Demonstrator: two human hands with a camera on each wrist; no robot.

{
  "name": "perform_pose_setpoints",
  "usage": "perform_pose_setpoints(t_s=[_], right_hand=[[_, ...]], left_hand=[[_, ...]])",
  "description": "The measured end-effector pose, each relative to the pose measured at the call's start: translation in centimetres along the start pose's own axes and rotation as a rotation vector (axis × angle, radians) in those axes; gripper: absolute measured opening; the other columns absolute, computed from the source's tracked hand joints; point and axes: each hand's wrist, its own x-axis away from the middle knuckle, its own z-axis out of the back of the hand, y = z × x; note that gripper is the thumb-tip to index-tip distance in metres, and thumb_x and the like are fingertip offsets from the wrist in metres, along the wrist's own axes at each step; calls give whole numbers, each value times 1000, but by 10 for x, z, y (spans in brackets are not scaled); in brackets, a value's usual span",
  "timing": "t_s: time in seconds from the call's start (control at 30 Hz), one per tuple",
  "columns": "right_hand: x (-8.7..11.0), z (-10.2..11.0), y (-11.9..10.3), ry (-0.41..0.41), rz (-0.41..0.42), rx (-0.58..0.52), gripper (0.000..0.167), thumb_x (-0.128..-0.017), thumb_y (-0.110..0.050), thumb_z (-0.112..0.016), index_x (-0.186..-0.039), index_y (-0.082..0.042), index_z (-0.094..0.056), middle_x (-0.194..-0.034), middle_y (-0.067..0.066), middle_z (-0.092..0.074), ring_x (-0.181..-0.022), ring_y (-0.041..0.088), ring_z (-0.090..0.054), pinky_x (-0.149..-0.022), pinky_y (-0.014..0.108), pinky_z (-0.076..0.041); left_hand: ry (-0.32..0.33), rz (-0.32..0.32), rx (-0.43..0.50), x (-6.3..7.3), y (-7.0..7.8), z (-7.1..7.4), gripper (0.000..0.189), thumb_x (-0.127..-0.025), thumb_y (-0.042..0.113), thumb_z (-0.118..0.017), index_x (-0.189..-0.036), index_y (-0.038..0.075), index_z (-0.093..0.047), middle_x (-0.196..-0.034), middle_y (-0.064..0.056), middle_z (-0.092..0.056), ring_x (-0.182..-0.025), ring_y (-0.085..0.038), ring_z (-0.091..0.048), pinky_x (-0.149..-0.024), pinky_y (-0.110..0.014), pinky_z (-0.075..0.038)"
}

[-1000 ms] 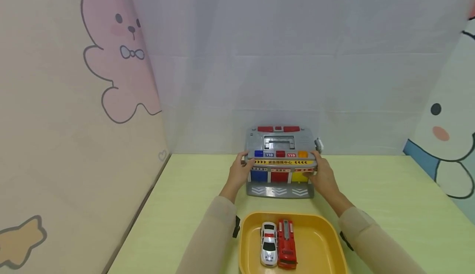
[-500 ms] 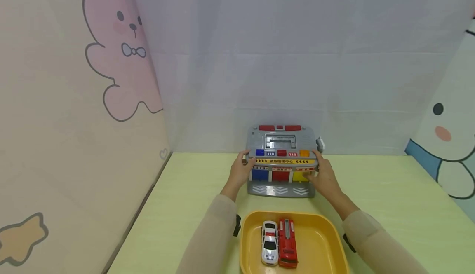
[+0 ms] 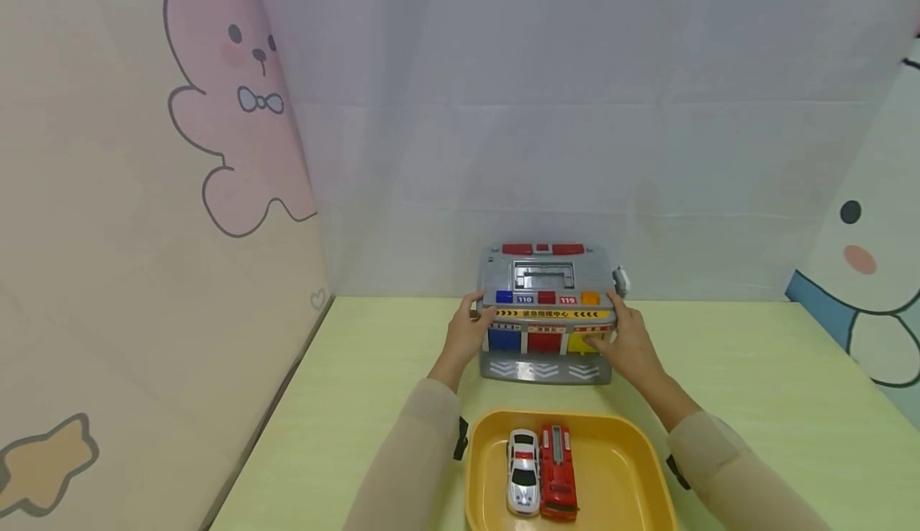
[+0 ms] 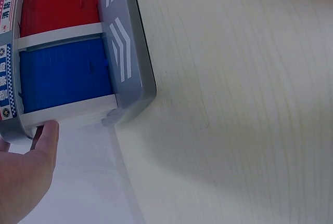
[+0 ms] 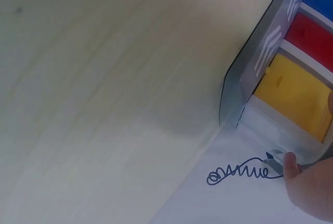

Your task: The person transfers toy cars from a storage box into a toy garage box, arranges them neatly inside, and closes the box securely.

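Observation:
A grey toy garage (image 3: 544,313) with blue, red and yellow doors stands against the back wall, its striped ramp toward me. My left hand (image 3: 462,336) grips its left end, thumb near the front edge. In the left wrist view that hand (image 4: 26,180) shows at the side by the blue door (image 4: 65,73). Holding the right end is my right hand (image 3: 632,349), with its thumb over the yellow door (image 3: 579,343) and a finger along the upper edge. Behind that hand a small grey-white handpiece (image 3: 621,280) hangs on the garage's side, with a coiled cord (image 5: 237,172) in the right wrist view.
Between my forearms, close to me, sits a yellow tray (image 3: 618,467). It holds a white toy police car (image 3: 523,473) and a red toy fire truck (image 3: 557,473) side by side. A pale curtain (image 3: 546,116) rises directly behind the garage at the table's (image 3: 726,371) far edge.

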Motion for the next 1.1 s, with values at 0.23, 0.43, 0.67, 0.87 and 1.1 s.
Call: perform_pose_setpoints(t_s=[0.23,0.43,0.67,0.87,1.1], right_hand=[[-1,4,-9,2,-15,29,98,-84,-25,-79,-152,3,-16,-140,39,-23,-120,53,-36,-101,63,-33],[-1,6,-18,33,-2,17,95,-81,-24,-82,-150,5,-23,-141,37,-24,-123,52,-33,-102,63,-32],[-3,5,-26,74,28,57,88,-80,-30,-83,-146,1,-34,-141,31,-31,-122,48,-34,-101,65,-31],[-7,3,-33,73,51,88,85,-80,-35,-82,-145,-1,-38,-141,28,-34,-122,46,-34,-101,66,-26],[-13,-1,-40,89,89,133,83,-79,-38,-82,-141,0,-44,-135,28,-40,-119,44,-38,-100,64,-25]], left_hand=[[9,3,11,-1,-1,0,49,-100,36,-56,-145,21,-44,-129,-18,-55,-120,-34,-53,-95,-49,-46],[12,13,4,0,-1,1,49,-100,36,-56,-145,22,-44,-131,-19,-54,-122,-34,-52,-96,-50,-45],[15,-16,0,-1,-4,1,48,-100,34,-56,-145,20,-44,-126,-18,-57,-118,-34,-54,-94,-50,-47],[18,-19,2,0,-4,1,48,-100,34,-56,-144,19,-45,-125,-18,-58,-117,-34,-55,-93,-49,-47],[21,-1,-2,0,-3,0,48,-100,34,-56,-144,21,-45,-126,-18,-57,-118,-34,-54,-94,-49,-47]])
